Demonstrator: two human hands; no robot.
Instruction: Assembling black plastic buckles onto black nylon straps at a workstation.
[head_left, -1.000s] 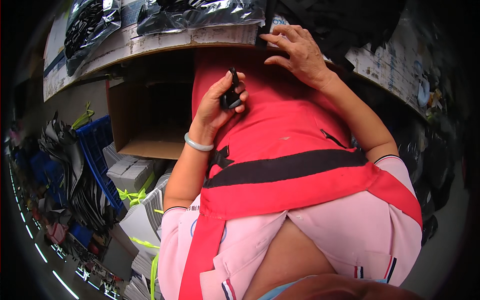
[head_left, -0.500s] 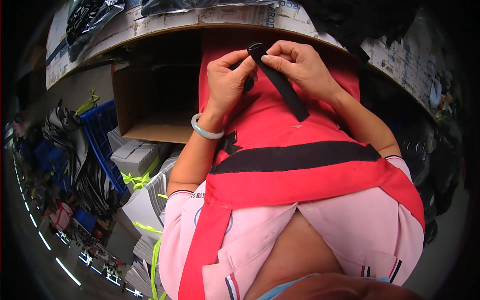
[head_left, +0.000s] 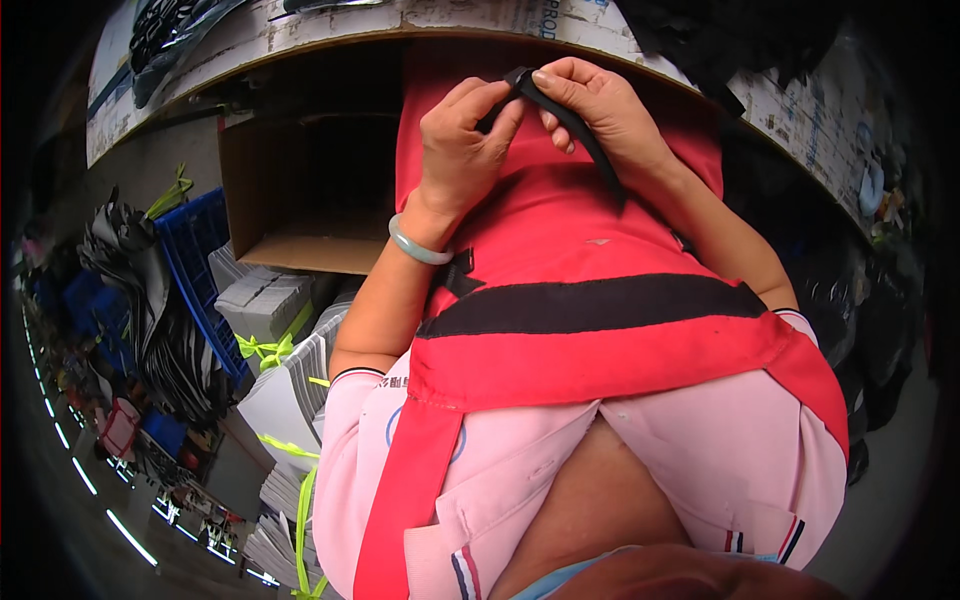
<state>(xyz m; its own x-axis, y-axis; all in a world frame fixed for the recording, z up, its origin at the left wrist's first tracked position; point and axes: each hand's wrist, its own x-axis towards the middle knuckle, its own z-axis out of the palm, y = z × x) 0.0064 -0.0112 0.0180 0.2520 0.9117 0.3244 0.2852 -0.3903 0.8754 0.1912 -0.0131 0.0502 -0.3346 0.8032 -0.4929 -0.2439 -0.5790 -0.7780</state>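
A narrow black strap (head_left: 592, 144) is held up between my two hands, over the lap of my red apron (head_left: 540, 225). My left hand (head_left: 468, 138) pinches it near its upper bend, fingers curled so that part of the strap is hidden behind them. With thumb and fingers my right hand (head_left: 598, 112) grips the strap just beside that bend. From there its loose end hangs down toward the apron, under the right palm. A pale bangle (head_left: 420, 243) circles my left wrist.
A worktable edge (head_left: 330, 45) runs across the top, with black pieces in clear plastic (head_left: 185, 40) on it. Below it stands an open cardboard box (head_left: 305, 252). To the left are tied grey stacks (head_left: 265, 300), a blue crate (head_left: 195, 270) and dark sheets (head_left: 150, 290).
Both hands have shifted slightly upward with the strap. The right fingers have closed further around it, and the hanging end now curves closer under the right hand.
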